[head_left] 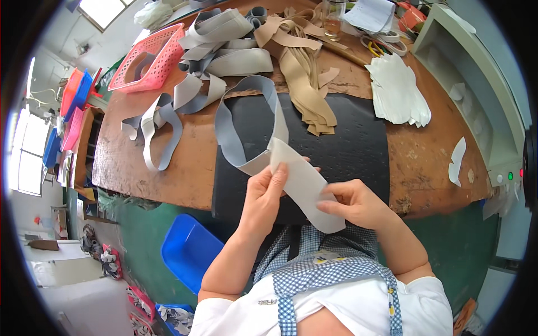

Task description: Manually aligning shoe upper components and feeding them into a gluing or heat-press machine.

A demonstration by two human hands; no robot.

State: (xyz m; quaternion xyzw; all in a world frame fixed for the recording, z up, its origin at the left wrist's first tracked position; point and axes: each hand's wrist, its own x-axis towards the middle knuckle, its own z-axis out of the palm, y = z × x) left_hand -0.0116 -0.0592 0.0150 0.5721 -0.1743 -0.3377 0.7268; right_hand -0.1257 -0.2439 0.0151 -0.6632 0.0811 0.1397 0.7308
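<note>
A long light-grey fabric strip (305, 182) with a blue-grey underside hangs between my hands, above a black mat (358, 126). My left hand (264, 193) pinches it between thumb and fingers, near where the strip bends. From there a loop of the strip (224, 120) curves away over the mat to the far left. At the strip's near end, my right hand (358, 204) has thumb and fingers apart over its right edge. Its fingertips are slightly blurred, and a firm hold does not show.
Grey strips (241, 61) lie heaped at the back, beside a pink basket (162, 59). Tan strips (302, 84) reach onto the mat. White pieces (398, 89) and scissors (372, 47) lie to the right, near a pale machine housing (476, 73). A blue stool (188, 252) stands below the table.
</note>
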